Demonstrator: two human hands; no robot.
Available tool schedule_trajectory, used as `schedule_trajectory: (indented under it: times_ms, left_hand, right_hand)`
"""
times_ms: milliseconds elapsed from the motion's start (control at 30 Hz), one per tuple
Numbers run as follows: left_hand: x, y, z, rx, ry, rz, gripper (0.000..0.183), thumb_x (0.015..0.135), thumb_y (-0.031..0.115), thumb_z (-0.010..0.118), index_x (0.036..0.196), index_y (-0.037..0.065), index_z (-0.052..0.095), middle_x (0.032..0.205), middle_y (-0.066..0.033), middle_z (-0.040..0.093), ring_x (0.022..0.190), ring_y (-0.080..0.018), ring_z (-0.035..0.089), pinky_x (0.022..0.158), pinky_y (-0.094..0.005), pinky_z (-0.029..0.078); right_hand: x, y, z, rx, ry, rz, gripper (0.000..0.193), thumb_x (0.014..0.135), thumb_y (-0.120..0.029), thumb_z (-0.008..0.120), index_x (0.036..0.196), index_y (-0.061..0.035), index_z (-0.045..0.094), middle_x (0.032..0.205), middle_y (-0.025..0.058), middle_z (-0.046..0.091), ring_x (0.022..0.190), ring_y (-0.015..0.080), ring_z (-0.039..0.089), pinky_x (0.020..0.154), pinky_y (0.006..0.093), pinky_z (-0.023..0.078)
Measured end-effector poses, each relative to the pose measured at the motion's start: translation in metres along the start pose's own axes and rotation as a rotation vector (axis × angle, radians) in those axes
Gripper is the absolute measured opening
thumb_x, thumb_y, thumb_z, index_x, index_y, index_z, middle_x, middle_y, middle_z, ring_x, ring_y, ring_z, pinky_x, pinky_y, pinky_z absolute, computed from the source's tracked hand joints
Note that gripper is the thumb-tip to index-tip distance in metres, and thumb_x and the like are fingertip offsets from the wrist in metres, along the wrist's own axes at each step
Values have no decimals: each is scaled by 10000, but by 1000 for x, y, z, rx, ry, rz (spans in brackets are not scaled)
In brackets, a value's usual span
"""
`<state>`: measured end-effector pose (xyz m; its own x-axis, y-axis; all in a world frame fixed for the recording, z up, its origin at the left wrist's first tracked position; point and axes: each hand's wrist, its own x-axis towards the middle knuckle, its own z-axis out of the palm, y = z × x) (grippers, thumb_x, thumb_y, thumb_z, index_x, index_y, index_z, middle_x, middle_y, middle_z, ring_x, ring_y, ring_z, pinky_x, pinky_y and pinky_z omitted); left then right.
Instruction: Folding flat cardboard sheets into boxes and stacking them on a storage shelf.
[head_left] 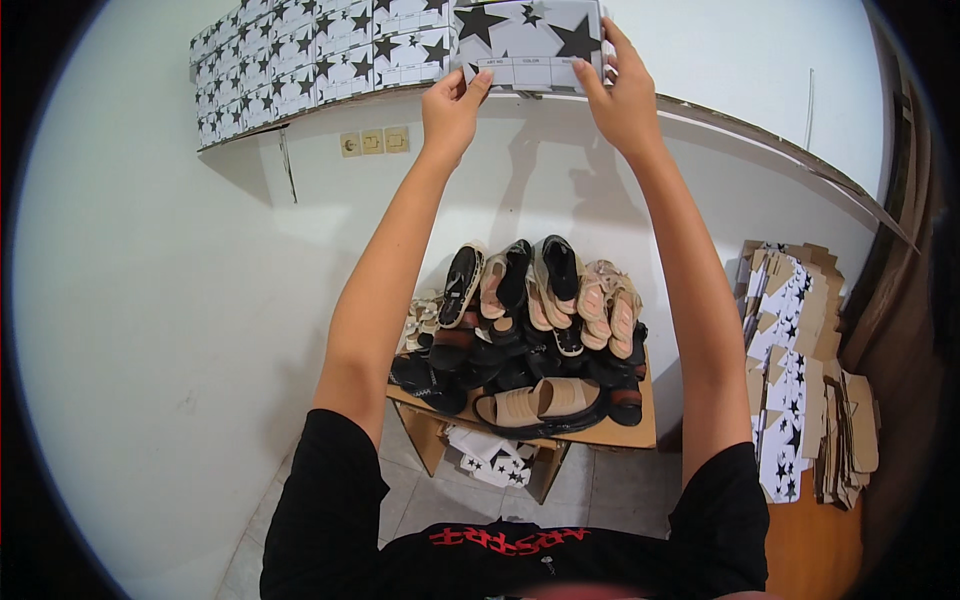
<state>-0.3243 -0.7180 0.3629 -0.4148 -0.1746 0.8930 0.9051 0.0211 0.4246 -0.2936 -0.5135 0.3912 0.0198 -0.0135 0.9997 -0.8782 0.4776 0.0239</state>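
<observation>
Both my arms reach up to a white shoebox with black stars (530,40) at the top of the view. My left hand (452,115) grips its lower left corner, thumb on the front face. My right hand (622,95) is wrapped round its right end, with the thumb on the front and fingers along the side. The box is at the edge of a wall shelf (700,108), right beside a stack of matching star-printed shoeboxes (320,55). Whether its underside rests on the shelf I cannot tell.
Below stands a small wooden table (640,425) heaped with sandals and shoes (540,330). Flattened star-printed cartons (785,380) are stacked at the right, and more printed card (495,462) lies under the table. Switches and a socket (373,141) sit on the wall.
</observation>
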Motion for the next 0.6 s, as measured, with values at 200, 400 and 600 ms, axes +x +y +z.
schedule_trajectory:
  times_ms: [200, 400, 600]
  left_hand:
    - [35, -39, -2, 258, 31, 0, 308, 832, 304, 623, 860, -2, 613, 747, -73, 616, 631, -96, 519, 605, -240, 426]
    - [48, -48, -3, 833, 300, 304, 402, 765, 323, 679, 1034, 33, 607, 918, -106, 644, 871, -234, 574, 782, -348, 448]
    - [52, -70, -20, 1134, 256, 330, 430, 778, 335, 637, 1173, 176, 573, 1137, -61, 569, 1055, -276, 446, 908, -423, 346]
  right_hand:
    - [19, 65, 44, -13, -46, 9, 558, 874, -235, 538, 1351, -59, 307, 1195, 262, 510, 959, 363, 589, 837, 367, 450]
    - [34, 96, 71, 26, -270, 137, 737, 831, -160, 580, 1399, -47, 123, 1101, 320, 518, 1035, 437, 516, 879, 439, 418]
    - [44, 117, 107, -55, -354, 126, 766, 818, -157, 599, 1413, -117, 118, 1048, 331, 513, 1014, 467, 515, 860, 463, 427]
